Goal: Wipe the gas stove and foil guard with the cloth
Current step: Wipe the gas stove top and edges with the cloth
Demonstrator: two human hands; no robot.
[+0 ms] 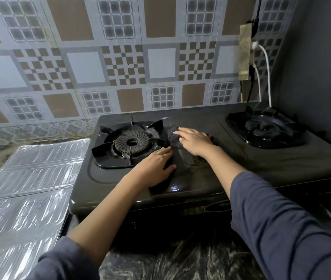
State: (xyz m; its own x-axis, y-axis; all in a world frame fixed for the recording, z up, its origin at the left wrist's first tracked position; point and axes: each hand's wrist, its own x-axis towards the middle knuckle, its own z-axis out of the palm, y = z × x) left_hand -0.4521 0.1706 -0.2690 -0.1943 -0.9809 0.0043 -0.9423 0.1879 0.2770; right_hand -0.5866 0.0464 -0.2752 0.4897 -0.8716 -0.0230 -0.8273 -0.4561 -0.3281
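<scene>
Item: foil guard (25, 188). Lies flat on the countertop (180, 263), well to the left of both hands and apart from them. Silver, shiny, embossed with ribbed panels, folded in sections.

Item: left hand (156, 166). Palm down on the top of the gas stove (211, 178), fingers straight and together, thumb spread to the right. It holds nothing. Forearm bare, a grey-blue sleeve pushed up near the elbow.

Item: left burner (132, 141). Just beyond the left fingertips. Round ribbed cap, dark and dull, in a glossy black square pan with pointed pan-support prongs.

Item: gas stove. Under both hands. Two-burner tabletop unit, dark smooth enamel with a faint sheen, rounded front edge.

Item: cloth (173, 136). Under the right hand's fingers, on the middle strip of the stove between the burners. Only a dark, nubbly patch shows at the fingertips and a red sliver by the wrist side; its full shape cannot be told.

Item: right hand (195, 141). Ahead of the left hand and apart from it. Palm down, fingers spread and nearly straight, pressing on the cloth. Grey-blue sleeve reaches mid-forearm.

Item: right burner (264, 128). Right of the right hand, apart from it. Same black pan and prongs.

Item: socket strip (245, 53). On the wall above the right burner, yellowed casing, white cords (266, 77) hanging.
</scene>
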